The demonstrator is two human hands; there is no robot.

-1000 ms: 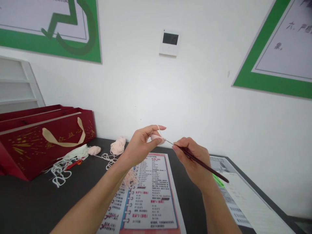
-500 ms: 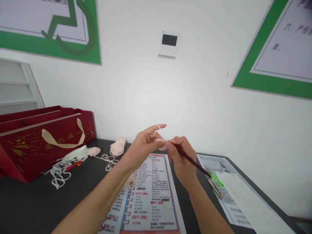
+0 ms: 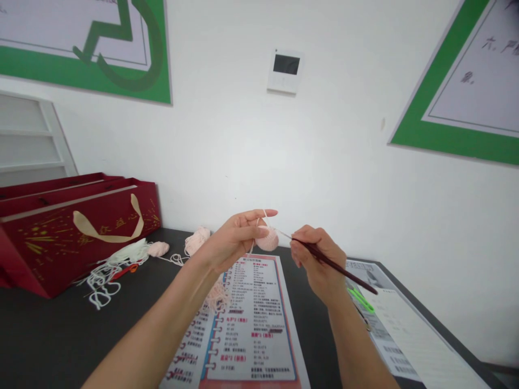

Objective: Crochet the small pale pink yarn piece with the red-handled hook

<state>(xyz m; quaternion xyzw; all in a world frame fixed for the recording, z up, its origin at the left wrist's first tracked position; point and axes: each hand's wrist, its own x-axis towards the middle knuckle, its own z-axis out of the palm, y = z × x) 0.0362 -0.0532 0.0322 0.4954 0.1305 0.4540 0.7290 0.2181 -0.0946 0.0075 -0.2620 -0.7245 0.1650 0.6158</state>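
Observation:
Between the thumb and fingers of my left hand (image 3: 237, 236) is a small round pale pink crochet piece (image 3: 267, 239). A strand of yarn (image 3: 265, 215) loops over the raised index finger of that hand. My right hand (image 3: 318, 256) grips a crochet hook (image 3: 338, 266) by its dark red handle. The hook's thin metal shaft points left, and its tip meets the edge of the crochet piece, where a loop seems drawn out. Below the hands lies a printed pattern sheet (image 3: 263, 324), with a tangle of pink yarn (image 3: 218, 296) on it beside my left forearm.
A dark red gift bag (image 3: 81, 232) stands at the left. Near it on the black table (image 3: 101, 346) lie white yarn (image 3: 117, 265), a small pink ball (image 3: 158, 248) and a larger pink ball (image 3: 197, 239). At right are papers (image 3: 405, 335) and a bright green clip-like item (image 3: 362, 300).
My right hand has moved right, away from my left, drawing the hook back from the crochet piece. More of the round piece and the metal shaft now shows. The view has shifted slightly.

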